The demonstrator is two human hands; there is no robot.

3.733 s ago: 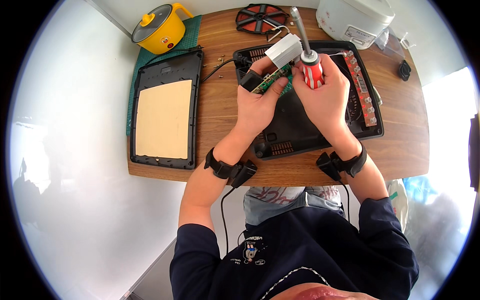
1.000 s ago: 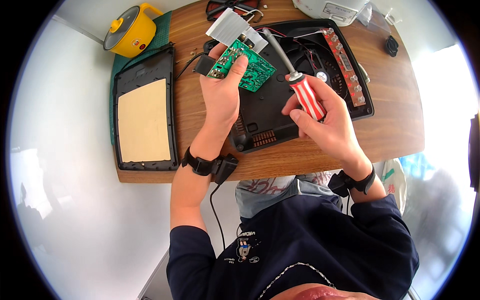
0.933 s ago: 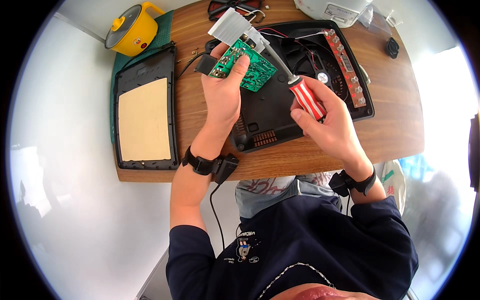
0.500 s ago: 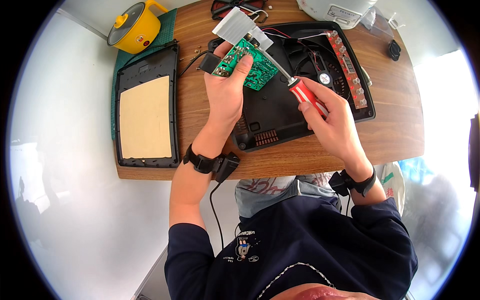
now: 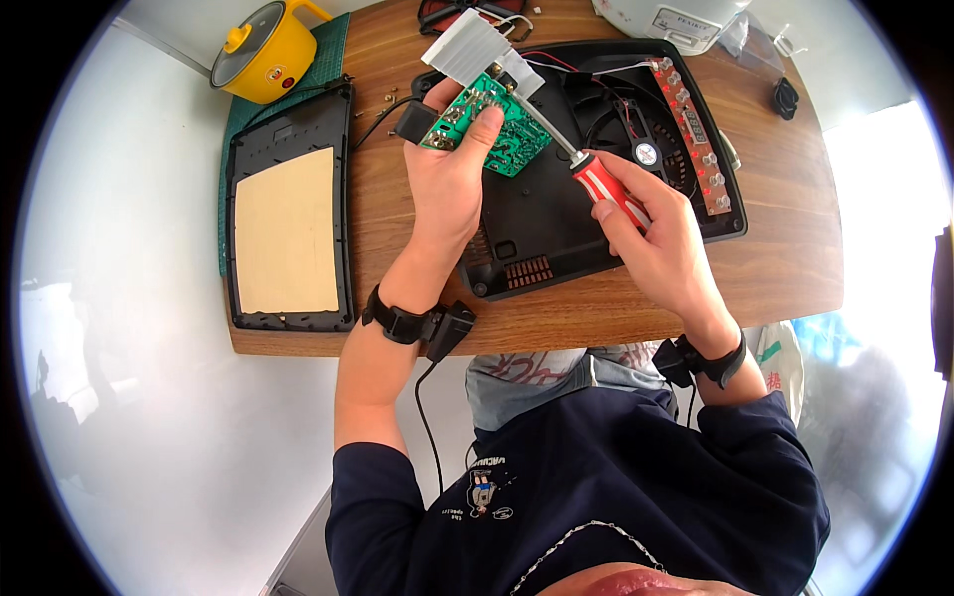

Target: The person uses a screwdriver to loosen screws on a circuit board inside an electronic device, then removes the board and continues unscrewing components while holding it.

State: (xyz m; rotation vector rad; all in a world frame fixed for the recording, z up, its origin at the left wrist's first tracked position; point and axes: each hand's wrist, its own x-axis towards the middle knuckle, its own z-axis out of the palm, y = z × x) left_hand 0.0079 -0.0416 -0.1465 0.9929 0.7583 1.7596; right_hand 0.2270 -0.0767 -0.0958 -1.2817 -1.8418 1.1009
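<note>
My left hand [image 5: 449, 169] is closed round the edge of a green circuit board [image 5: 519, 139], thumb on its soldered face. A finned silver heat sink [image 5: 465, 50] is attached at the board's far edge. With my right hand [image 5: 651, 223] I grip the red-and-white handle of a screwdriver [image 5: 608, 189]. Its shaft slants up and left, and the tip meets the area beside the heat sink; the exact contact point is too small to make out. Beneath both hands lies an open black appliance housing [image 5: 556, 233] with a round fan [image 5: 646, 154] inside.
A strip-shaped board with buttons [image 5: 696, 139] runs along the housing's right side. To the left, a black panel with a beige sheet [image 5: 286, 233] lies partly on a green cutting mat [image 5: 333, 50]. A yellow pot [image 5: 263, 60] stands behind it. Small screws [image 5: 391, 96] lie on the wooden table [image 5: 397, 318].
Both hands hold almost the same pose. The board and heat sink have shifted very slightly, and the screwdriver stays against the same area.
</note>
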